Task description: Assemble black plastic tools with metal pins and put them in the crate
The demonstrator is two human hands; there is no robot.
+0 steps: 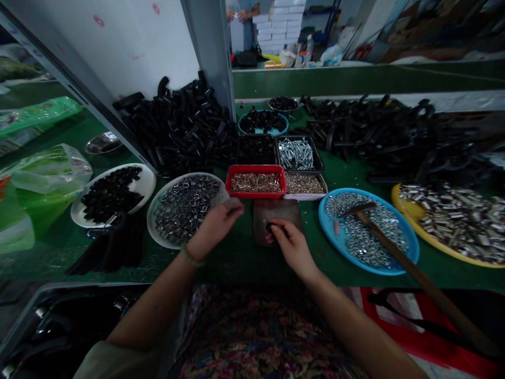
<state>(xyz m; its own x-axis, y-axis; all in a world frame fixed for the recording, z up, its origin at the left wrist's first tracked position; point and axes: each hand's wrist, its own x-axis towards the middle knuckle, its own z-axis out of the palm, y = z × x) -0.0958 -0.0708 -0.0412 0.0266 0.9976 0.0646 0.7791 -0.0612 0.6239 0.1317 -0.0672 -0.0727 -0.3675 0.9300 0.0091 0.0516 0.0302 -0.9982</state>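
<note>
Right hand [291, 243] is pinching a black part [270, 227] over the metal plate [276, 209], likely for control; left hand [218, 222] hovering, can't tell grip

One camera looked from the person's head; it faced forward and downward, over the near green table [236, 260]. The stacked white boxes [282, 23] stood farther away.

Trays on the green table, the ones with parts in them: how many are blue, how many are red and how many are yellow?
Blue: 2 (the big blue tray on the right, the small blue tray at the back)
Red: 1 (the red tray)
Yellow: 1 (the yellow tray)
Total: 4
</note>
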